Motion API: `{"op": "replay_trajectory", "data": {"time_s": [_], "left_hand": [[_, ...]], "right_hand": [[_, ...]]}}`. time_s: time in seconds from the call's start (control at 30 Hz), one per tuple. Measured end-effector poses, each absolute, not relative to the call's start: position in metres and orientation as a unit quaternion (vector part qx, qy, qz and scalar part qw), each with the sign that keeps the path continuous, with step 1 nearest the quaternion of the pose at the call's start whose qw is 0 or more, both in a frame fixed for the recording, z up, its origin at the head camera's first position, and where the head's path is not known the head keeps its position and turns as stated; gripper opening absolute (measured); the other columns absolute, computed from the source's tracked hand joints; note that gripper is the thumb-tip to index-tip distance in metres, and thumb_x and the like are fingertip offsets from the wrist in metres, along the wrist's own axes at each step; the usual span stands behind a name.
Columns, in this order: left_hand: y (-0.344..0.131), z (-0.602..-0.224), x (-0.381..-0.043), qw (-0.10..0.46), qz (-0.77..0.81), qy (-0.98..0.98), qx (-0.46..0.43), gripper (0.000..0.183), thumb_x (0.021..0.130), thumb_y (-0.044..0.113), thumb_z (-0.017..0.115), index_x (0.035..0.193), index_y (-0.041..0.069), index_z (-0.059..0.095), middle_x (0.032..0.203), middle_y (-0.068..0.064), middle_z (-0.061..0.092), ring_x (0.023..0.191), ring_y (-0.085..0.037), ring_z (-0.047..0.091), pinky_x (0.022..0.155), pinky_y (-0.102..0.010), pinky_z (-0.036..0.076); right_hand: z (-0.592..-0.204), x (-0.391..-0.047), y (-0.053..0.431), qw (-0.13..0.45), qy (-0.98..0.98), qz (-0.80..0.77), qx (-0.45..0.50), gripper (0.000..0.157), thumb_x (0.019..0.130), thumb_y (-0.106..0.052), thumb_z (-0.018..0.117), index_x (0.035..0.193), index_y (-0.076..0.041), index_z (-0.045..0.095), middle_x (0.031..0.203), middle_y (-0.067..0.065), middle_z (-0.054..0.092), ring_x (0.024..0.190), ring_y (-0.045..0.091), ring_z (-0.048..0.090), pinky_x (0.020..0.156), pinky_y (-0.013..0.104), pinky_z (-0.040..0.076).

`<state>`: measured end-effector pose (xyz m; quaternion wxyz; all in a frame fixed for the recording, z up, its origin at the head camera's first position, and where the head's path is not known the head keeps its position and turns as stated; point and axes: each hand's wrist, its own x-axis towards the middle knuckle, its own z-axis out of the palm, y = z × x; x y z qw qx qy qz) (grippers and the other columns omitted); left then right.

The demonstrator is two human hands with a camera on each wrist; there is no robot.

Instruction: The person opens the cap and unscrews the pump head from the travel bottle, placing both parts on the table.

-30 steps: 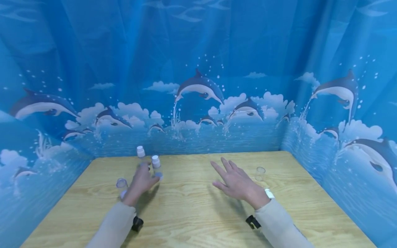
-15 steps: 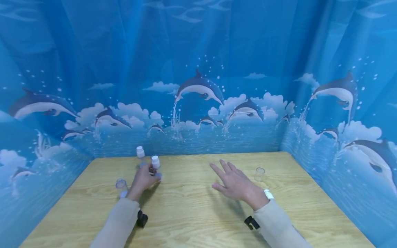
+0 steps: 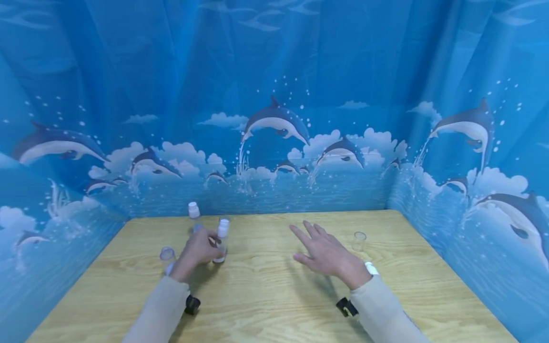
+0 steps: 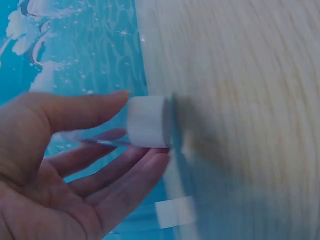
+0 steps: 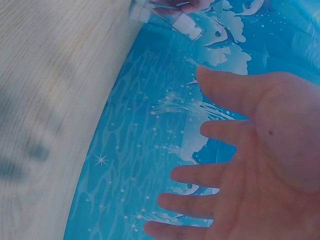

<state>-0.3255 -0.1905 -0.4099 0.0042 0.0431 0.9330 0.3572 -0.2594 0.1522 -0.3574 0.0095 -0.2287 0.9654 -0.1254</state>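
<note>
My left hand point(image 3: 199, 250) grips a clear bottle point(image 3: 222, 238) with a white cap, upright near the table's left back. In the left wrist view, the thumb and fingers lie around its clear side, and a white part point(image 4: 147, 121) shows at the table end. Behind that hand stands a second white-capped bottle point(image 3: 194, 210), its lower part partly hidden. Beside the left wrist is a clear open-topped container point(image 3: 167, 254) with something whitish low in it. My right hand point(image 3: 328, 255) hovers with fingers spread, holding nothing.
Right of the right hand stands another clear open-topped container point(image 3: 359, 241). A white object point(image 3: 371, 268) is partly hidden by the right wrist. The wooden table point(image 3: 266, 295) meets a blue dolphin-print curtain point(image 3: 274, 181) at its back and sides.
My left hand has taken hold of the nearer white-capped bottle and brought it slightly toward me and to the right. The right hand has barely moved.
</note>
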Motion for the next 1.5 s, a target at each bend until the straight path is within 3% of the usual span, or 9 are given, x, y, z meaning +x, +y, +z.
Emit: {"op": "replay_trajectory", "data": {"time_s": [0.3, 0.73, 0.87, 0.97, 1.3, 1.5], "left_hand": [[-0.179, -0.392, -0.303, 0.033, 0.308, 0.945, 0.107, 0.029, 0.069, 0.004, 0.083, 0.095, -0.002, 0.072, 0.082, -0.008, 0.068, 0.074, -0.019, 0.062, 0.065, -0.032, 0.057], [-0.162, -0.373, -0.275, 0.062, 0.32, 0.93, 0.169, 0.044, 0.069, -0.002, 0.081, 0.112, 0.002, 0.074, 0.085, -0.006, 0.07, 0.075, -0.017, 0.063, 0.063, -0.031, 0.056], [-0.157, -0.374, -0.266, 0.072, 0.319, 0.924, 0.198, 0.048, 0.069, -0.002, 0.081, 0.117, 0.001, 0.074, 0.083, -0.007, 0.069, 0.072, -0.017, 0.061, 0.059, -0.03, 0.053], [-0.153, -0.375, -0.26, 0.076, 0.312, 0.923, 0.211, 0.046, 0.07, -0.001, 0.082, 0.115, 0.002, 0.074, 0.083, -0.007, 0.069, 0.071, -0.017, 0.06, 0.058, -0.03, 0.051], [-0.142, -0.377, -0.248, 0.083, 0.291, 0.924, 0.233, 0.044, 0.069, -0.002, 0.081, 0.112, 0.003, 0.074, 0.09, -0.009, 0.073, 0.077, -0.018, 0.065, 0.068, -0.037, 0.06], [-0.139, -0.376, -0.244, 0.085, 0.287, 0.92, 0.254, 0.045, 0.07, -0.001, 0.081, 0.114, 0.006, 0.075, 0.088, -0.007, 0.074, 0.076, -0.016, 0.064, 0.066, -0.033, 0.057]], "right_hand": [[-0.355, -0.258, 0.153, 0.033, 0.964, -0.133, -0.226, 0.07, 0.104, -0.037, 0.059, 0.164, -0.018, 0.028, 0.169, 0.026, 0.022, 0.154, 0.051, 0.026, 0.122, 0.068, 0.028], [-0.348, -0.255, 0.152, 0.06, 0.953, -0.177, -0.24, 0.069, 0.104, -0.037, 0.059, 0.164, -0.024, 0.027, 0.169, 0.02, 0.026, 0.155, 0.043, 0.029, 0.124, 0.064, 0.029], [-0.348, -0.253, 0.15, 0.063, 0.94, -0.206, -0.264, 0.068, 0.104, -0.034, 0.059, 0.163, -0.019, 0.028, 0.168, 0.018, 0.03, 0.154, 0.041, 0.032, 0.123, 0.063, 0.031], [-0.349, -0.252, 0.149, 0.062, 0.931, -0.222, -0.284, 0.066, 0.105, -0.033, 0.059, 0.162, -0.015, 0.031, 0.167, 0.018, 0.033, 0.153, 0.04, 0.035, 0.123, 0.061, 0.032], [-0.349, -0.25, 0.146, 0.05, 0.924, -0.225, -0.305, 0.061, 0.105, -0.031, 0.058, 0.159, -0.011, 0.037, 0.163, 0.019, 0.04, 0.15, 0.04, 0.04, 0.121, 0.061, 0.037], [-0.35, -0.247, 0.145, 0.049, 0.926, -0.218, -0.305, 0.056, 0.106, -0.035, 0.057, 0.156, -0.013, 0.043, 0.164, 0.021, 0.038, 0.151, 0.042, 0.038, 0.12, 0.064, 0.036]]}}
